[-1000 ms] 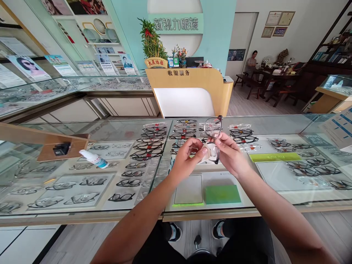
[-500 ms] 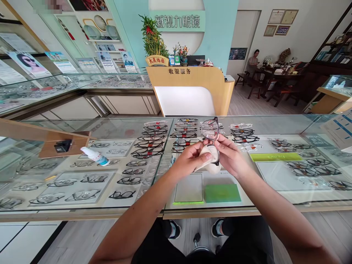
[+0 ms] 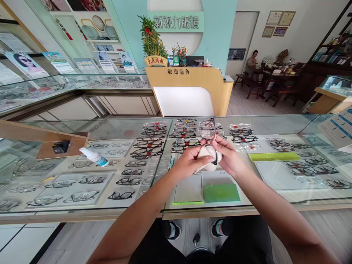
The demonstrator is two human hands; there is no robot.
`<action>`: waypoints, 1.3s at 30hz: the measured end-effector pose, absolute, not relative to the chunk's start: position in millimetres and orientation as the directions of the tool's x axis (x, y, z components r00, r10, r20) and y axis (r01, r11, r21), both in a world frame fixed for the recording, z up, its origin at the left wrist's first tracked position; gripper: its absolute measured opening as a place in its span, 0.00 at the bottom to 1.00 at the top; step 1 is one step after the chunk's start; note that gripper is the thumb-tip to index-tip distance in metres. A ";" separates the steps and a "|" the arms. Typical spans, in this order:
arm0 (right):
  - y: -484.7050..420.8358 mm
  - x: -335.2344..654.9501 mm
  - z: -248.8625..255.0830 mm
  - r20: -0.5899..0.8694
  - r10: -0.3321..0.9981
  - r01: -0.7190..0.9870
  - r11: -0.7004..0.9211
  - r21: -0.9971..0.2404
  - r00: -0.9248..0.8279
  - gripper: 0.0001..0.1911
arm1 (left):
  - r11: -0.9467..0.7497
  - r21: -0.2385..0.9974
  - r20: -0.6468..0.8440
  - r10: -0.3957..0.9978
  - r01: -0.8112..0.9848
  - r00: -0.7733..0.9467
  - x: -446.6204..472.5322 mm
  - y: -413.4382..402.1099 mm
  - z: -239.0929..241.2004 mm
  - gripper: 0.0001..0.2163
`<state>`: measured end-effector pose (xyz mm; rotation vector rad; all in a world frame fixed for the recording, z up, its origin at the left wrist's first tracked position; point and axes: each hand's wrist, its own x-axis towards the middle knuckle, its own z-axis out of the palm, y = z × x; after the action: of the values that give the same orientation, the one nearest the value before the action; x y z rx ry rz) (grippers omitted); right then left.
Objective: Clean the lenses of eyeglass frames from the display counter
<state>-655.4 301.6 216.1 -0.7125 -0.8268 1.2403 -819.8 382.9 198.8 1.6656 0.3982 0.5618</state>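
Note:
A pair of dark-rimmed glasses [image 3: 207, 129] is held up on edge over the glass counter, one lens above my fingers and the other lower down. My left hand [image 3: 191, 160] is closed on a pale cloth [image 3: 204, 151], which is wrapped about the lower lens. With thumb and fingertips, my right hand [image 3: 226, 152] grips the frame near its middle. Part of the lower lens and the temples are hidden by the cloth and fingers. On the counter to the left, a white spray bottle [image 3: 94, 157] with a blue label lies tilted.
Under the glass counter [image 3: 165, 212] lie rows of spectacle frames [image 3: 148, 152], a green card [image 3: 222, 192] and a yellow-green strip [image 3: 273, 157]. A wooden stand [image 3: 62, 145] is at the left. Beyond is a cashier desk [image 3: 189, 79]; a person [image 3: 252, 59] sits at the far right.
The glasses have turned slightly, and the cloth has shifted around the lower lens. Both hands keep their hold. The whole view has moved a little.

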 end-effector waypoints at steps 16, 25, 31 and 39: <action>302.8 -663.9 210.9 0.220 0.972 -0.497 0.234 -0.835 0.088 0.14 | -0.221 0.952 0.300 0.811 -0.211 0.502 -798.9 360.9 193.2 0.31; 307.1 -647.6 210.9 0.169 0.980 -0.551 0.199 -0.810 0.106 0.12 | -0.073 0.972 0.220 0.603 -0.222 0.766 -810.2 383.8 189.3 0.27; 310.0 -653.7 204.7 0.131 0.981 -0.652 0.195 -0.733 0.146 0.13 | -0.135 0.961 0.272 0.625 -0.241 0.732 -804.8 377.7 190.4 0.26; 305.1 -668.6 208.0 0.165 0.981 -0.598 0.193 -0.778 0.102 0.12 | -0.283 0.940 0.341 0.813 -0.192 0.472 -796.9 365.8 187.8 0.30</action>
<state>-668.6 305.1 208.0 -0.6152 -0.7788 1.2810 -796.9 365.8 187.8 1.5574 0.5590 1.0806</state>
